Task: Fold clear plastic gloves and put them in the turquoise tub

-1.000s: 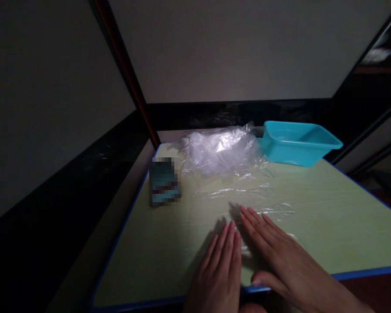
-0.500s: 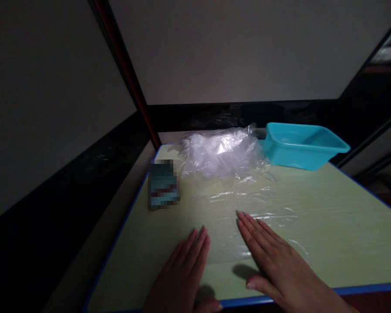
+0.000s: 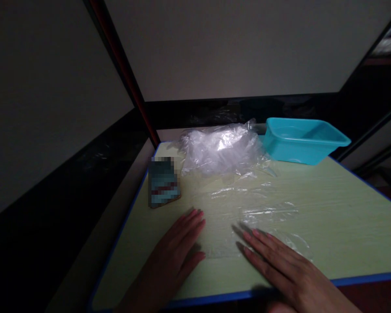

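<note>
A clear plastic bag (image 3: 263, 211) lies spread flat on the pale tabletop (image 3: 355, 226), its near edge between my hands. My left hand (image 3: 179, 243) is at the bag's left side, fingers stretched out and thumb apart, holding nothing. Over the bag's lower right part is my right hand (image 3: 280, 263), fingers extended and a little spread, with shadows under the fingertips; whether it touches the film I cannot tell. Behind the flat bag sits a crumpled heap of clear plastic bags (image 3: 221, 150).
A turquoise plastic basin (image 3: 293, 148) stands at the back right. At the left edge lies a flat dark item (image 3: 164, 182), blurred by pixels. Blue edging (image 3: 215, 300) runs round the table, and a grey panel (image 3: 234, 52) rises behind it.
My left hand has moved forward and its thumb has swung out over the table. My right hand has drawn back toward me, its fingers off the middle of the flat bag.
</note>
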`<action>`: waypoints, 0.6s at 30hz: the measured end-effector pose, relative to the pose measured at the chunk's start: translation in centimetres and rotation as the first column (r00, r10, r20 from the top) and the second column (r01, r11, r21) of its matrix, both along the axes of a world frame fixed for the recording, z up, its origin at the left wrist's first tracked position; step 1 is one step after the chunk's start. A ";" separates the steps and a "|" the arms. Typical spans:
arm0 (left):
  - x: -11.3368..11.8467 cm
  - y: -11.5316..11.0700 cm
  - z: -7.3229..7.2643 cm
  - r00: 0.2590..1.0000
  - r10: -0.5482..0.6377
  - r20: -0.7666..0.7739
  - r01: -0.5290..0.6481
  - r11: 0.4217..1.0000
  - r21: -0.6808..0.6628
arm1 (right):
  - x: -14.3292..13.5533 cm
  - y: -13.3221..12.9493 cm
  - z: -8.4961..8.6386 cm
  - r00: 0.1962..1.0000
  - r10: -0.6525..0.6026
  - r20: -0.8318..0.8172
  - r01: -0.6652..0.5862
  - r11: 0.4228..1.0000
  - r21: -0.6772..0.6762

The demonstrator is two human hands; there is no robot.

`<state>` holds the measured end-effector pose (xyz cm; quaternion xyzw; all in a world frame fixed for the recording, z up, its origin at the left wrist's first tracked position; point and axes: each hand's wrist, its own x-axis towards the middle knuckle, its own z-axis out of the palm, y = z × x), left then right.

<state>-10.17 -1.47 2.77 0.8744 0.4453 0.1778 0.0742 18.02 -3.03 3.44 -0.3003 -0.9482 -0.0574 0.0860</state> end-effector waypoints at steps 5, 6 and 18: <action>0.0 0.1 -0.2 0.999 0.015 0.035 -0.016 0.999 0.032 | 0.0 -0.4 0.0 1.000 0.008 -0.020 -0.007 0.999 0.049; 0.0 0.1 -0.3 0.999 0.016 0.043 -0.017 0.999 0.040 | 0.0 -0.4 -0.1 1.000 0.003 -0.021 -0.001 0.998 0.057; -0.3 0.0 -0.8 0.998 -0.004 0.061 -0.004 0.992 0.128 | 0.2 -0.3 -0.4 1.000 -0.012 -0.025 0.013 0.998 0.059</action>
